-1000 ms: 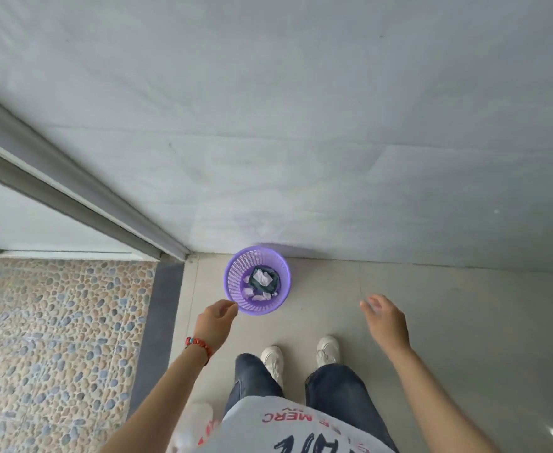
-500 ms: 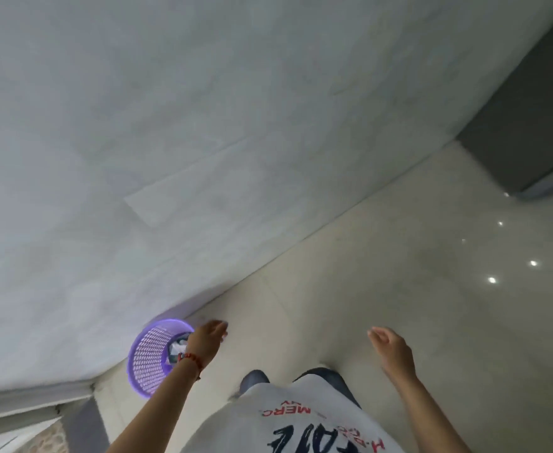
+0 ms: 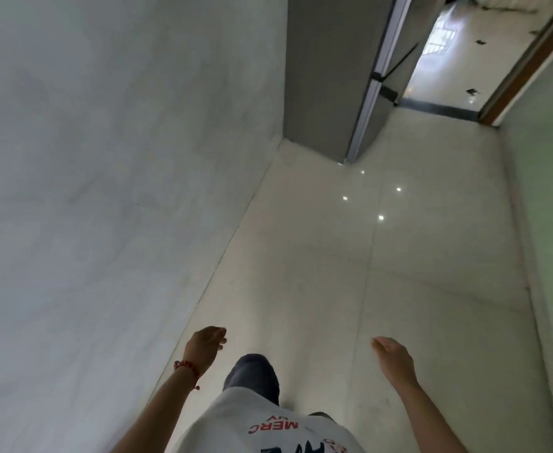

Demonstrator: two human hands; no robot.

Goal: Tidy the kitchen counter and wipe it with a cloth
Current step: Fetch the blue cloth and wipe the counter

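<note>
Hanging loose, holding nothing — left hand (image 3: 207, 346), right hand (image 3: 393, 356) — above floor (image 3: 334, 273).

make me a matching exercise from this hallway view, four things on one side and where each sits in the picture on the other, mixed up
Things:
1. red bead bracelet
2. tall grey cabinet
3. open right hand
4. pale grey wall

Places:
A. filling the left of the view
B. on the left wrist
C. far end of the glossy cream tiled floor, beside the doorway
D. lower right, holding nothing

Pairs: 1-B, 2-C, 3-D, 4-A
</note>
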